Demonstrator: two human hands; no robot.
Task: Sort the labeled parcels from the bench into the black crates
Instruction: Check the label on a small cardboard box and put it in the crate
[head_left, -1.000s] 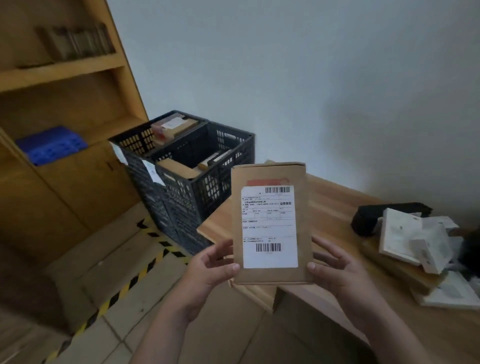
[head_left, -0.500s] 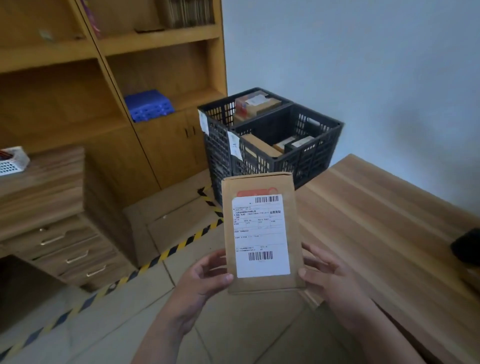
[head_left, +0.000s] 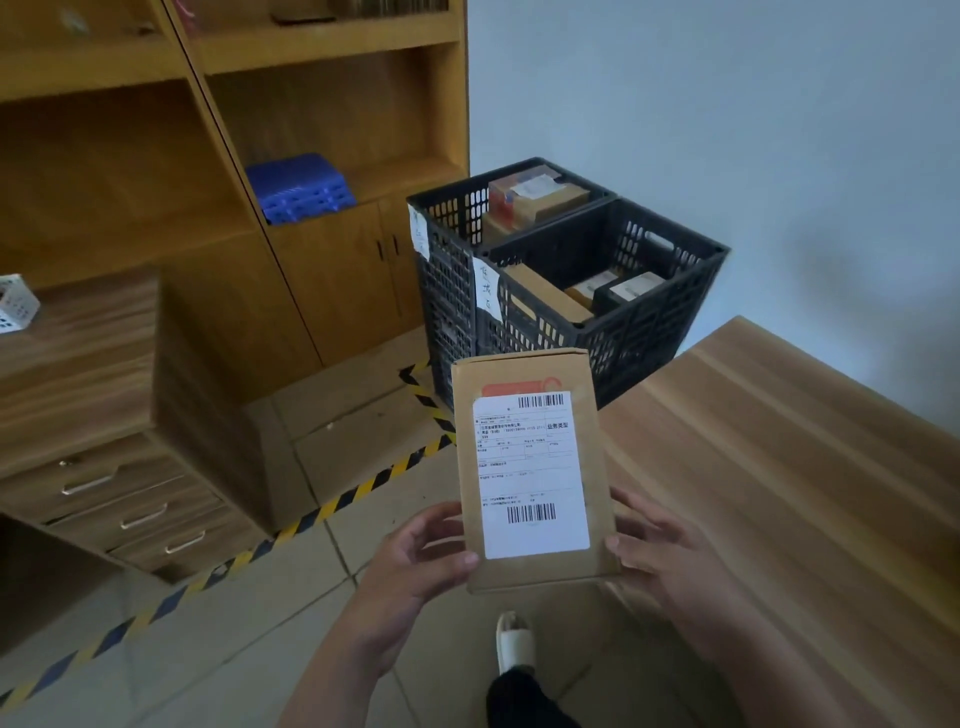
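Observation:
A brown cardboard parcel (head_left: 530, 467) with a white barcode label stands upright in front of me, label facing me. My left hand (head_left: 415, 561) grips its lower left edge, thumb on the front. My right hand (head_left: 670, 556) holds the lower right edge the same way. Beyond it stand two black crates side by side: the near crate (head_left: 623, 332) holds several boxes, and the far crate (head_left: 457, 208) holds a labeled parcel stacked high. Each crate has a white paper tag on its left wall.
The wooden bench (head_left: 779, 467) runs along the right. A wooden shelf unit (head_left: 311, 130) with a blue tray (head_left: 298, 187) stands at the back left, a drawer cabinet (head_left: 104, 415) at the left. Yellow-black tape (head_left: 363, 488) crosses the tiled floor. My shoe (head_left: 514, 642) shows below.
My view has swung left, away from the bench's parcel pile, bringing the shelf unit and drawer cabinet into sight. The crates look nearer. Both hands keep the same hold on the parcel.

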